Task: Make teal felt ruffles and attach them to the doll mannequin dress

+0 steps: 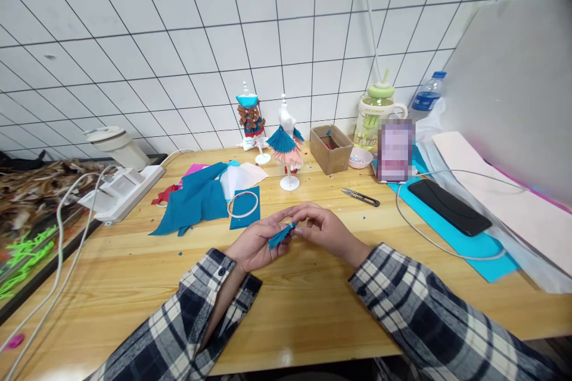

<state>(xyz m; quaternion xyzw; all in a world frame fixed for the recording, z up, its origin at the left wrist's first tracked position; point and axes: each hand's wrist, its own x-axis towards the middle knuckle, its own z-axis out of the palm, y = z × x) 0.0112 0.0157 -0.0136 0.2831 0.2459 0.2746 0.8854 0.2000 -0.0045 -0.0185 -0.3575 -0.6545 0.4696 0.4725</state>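
A small pleated piece of teal paper [280, 237] is pinched between both hands above the middle of the table. My left hand [259, 245] holds it from the left, palm turned up. The fingers of my right hand [319, 227] close on its gathered upper end. Beyond the hands stands a small white dress form [286, 116] with a teal and pink pleated skirt. A second form [248, 116] with brown bows is behind it. A ring [243, 205] lies on folded teal paper [243, 223] left of the hands, beside a larger teal sheet [196, 196].
Thread snips [361, 196], a cardboard box [331, 149], a pink dish [360, 158] and a green-lidded jug [379, 110] stand or lie behind. At right are a propped phone [395, 150], a black phone [449, 207] and cables. A power strip [129, 193] is at left.
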